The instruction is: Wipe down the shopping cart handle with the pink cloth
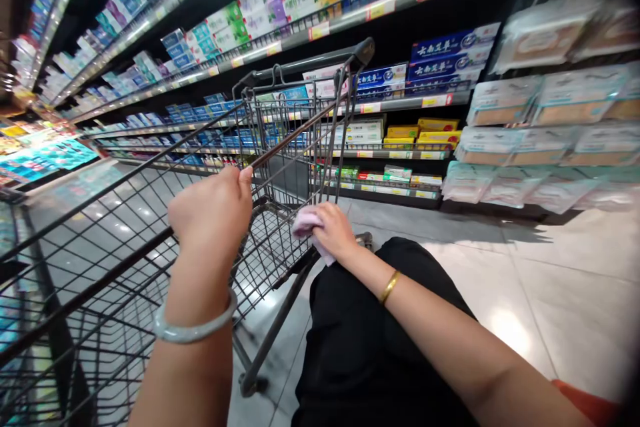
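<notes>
A dark metal shopping cart [299, 131] with wire-mesh sides stands before me, its handle toward the shelves. My left hand [213, 207], with a pale bangle [196, 331] at the wrist, is closed around the cart's top side rail. Lower down, my right hand [334, 230] grips a crumpled pale purple cloth [306, 221] close against the cart's wire side. Whether the cloth touches the wires, I cannot tell. A gold bangle [390, 287] circles my right wrist. The fingertips of my left hand are hidden behind the rail.
Long shelves [395, 103] of boxed goods run along the far side. Hanging packs [540, 103] fill the rack at right. One cart wheel [253, 383] rests on the grey tiled floor [493, 260], near my bent knee in black cloth [385, 347].
</notes>
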